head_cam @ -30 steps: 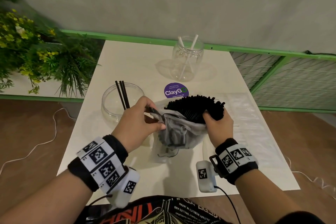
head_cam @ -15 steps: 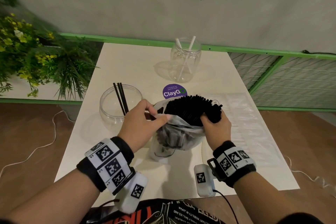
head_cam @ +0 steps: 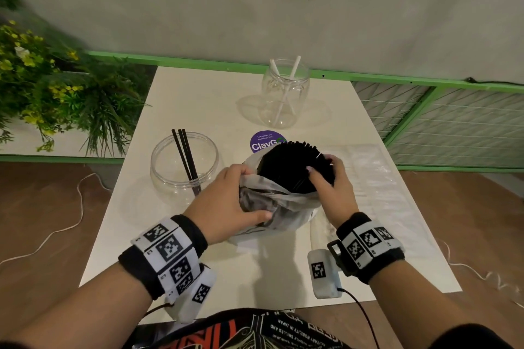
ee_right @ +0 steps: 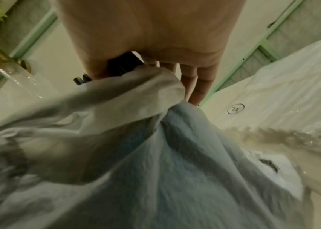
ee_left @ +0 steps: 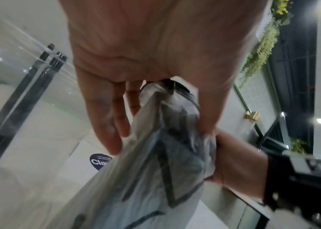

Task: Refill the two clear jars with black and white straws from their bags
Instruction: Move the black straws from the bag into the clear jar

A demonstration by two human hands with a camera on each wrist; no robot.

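Note:
A thick bundle of black straws [head_cam: 295, 161] sticks up out of a crumpled translucent bag [head_cam: 278, 207] at the table's middle. My right hand [head_cam: 326, 178] grips the bundle near its top. My left hand [head_cam: 241, 201] holds the bag's plastic [ee_left: 165, 147] on its left side, thumb low on the front. A wide clear jar [head_cam: 184, 167] with three black straws stands to the left. A taller clear jar [head_cam: 285, 93] with two white straws stands at the back. The bag [ee_right: 136, 139] fills the right wrist view.
A flat clear plastic bag [head_cam: 368, 178] lies on the table to the right. A purple round sticker [head_cam: 265, 142] sits behind the bundle. Green plants [head_cam: 56, 99] stand off the table's left. A green rail and mesh panel [head_cam: 453, 110] run behind and right.
My left hand has slid down the bag from its rim to its side. The plastic sits lower, so more of the black bundle shows. My right hand keeps its grip on the straws.

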